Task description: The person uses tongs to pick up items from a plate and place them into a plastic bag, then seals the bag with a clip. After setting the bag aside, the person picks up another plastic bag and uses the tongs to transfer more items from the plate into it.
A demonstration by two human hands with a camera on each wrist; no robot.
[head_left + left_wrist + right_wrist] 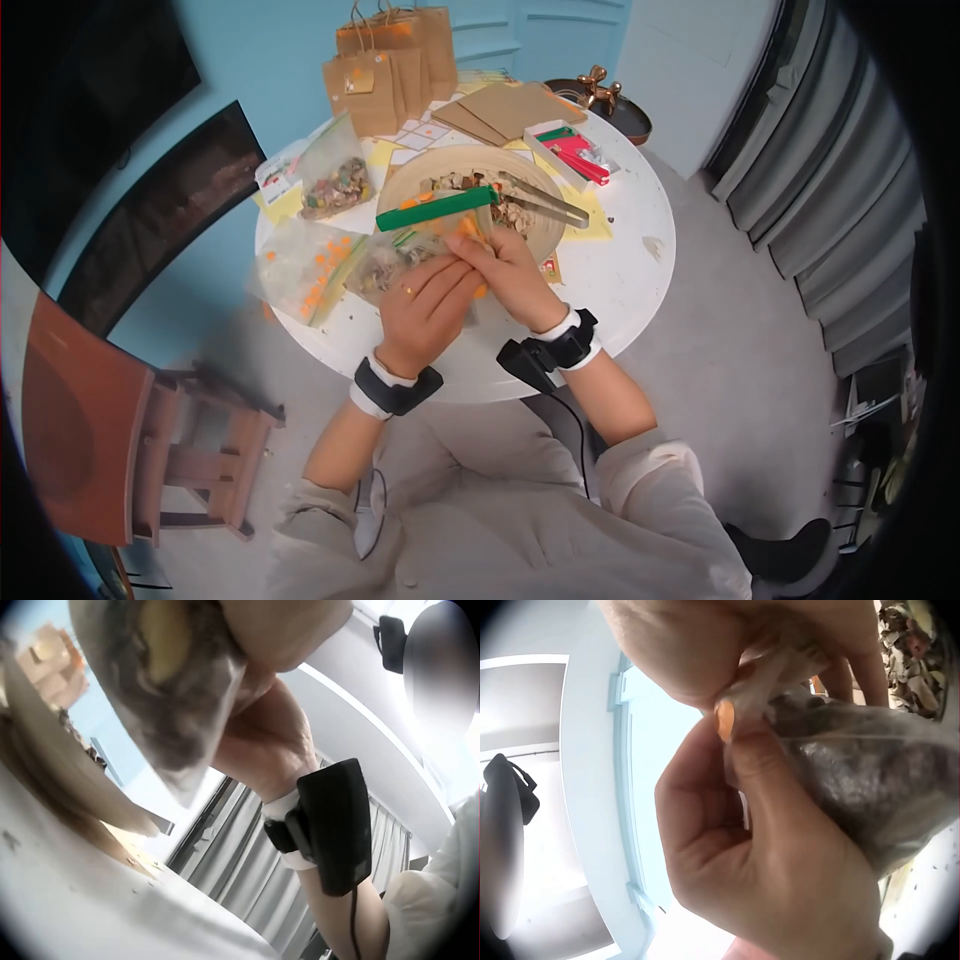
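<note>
A clear zip bag (pixel 385 268) with dark, crumpled dried pieces is held between both hands above the near part of the white table. My left hand (pixel 425 312) pinches the bag's edge between thumb and curled fingers, which the right wrist view shows from below. From the other side my right hand (pixel 522 283) grips the same edge, its fingertips meeting the left ones. A small orange oval (pixel 725 720) shows at the pinched edge. Just beyond the hands a long green strip (pixel 437 208) lies across a wide pale bowl (pixel 395 175) of dried pieces.
Metal tongs (pixel 545 200) rest over the bowl's right side. To the left are a bag with orange pieces (pixel 310 270) and a standing bag of mixed pieces (pixel 338 188). Behind are paper bags (pixel 375 85), brown sheets (pixel 520 108) and a box of pink and green strips (pixel 575 155).
</note>
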